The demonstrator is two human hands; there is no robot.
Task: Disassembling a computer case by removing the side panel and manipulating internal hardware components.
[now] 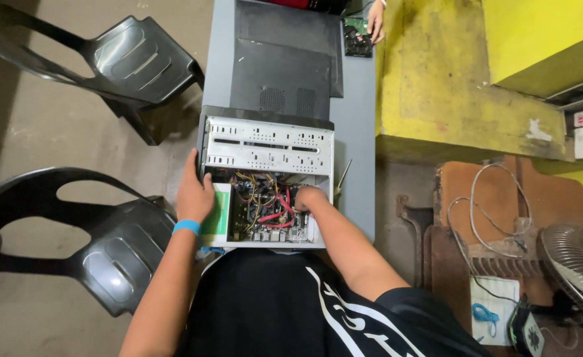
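Case [268, 149] open on grey table [357, 119], near edge. Left hand [194, 192] grips case's left wall, fingers wrapped over it. Right hand [308, 198] reaches among red and yellow cables [272, 215] inside; can't tell its grip. Black panels [281, 66] lie behind case.

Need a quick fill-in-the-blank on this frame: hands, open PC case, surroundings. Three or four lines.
1. The right hand reaches in among the red and yellow ____ of the open computer case.
2. The left hand rests on the case's ____ edge.
3. The left wrist wears a ____ band.
4. Both chairs are ____.

Missing: cables; left; blue; black
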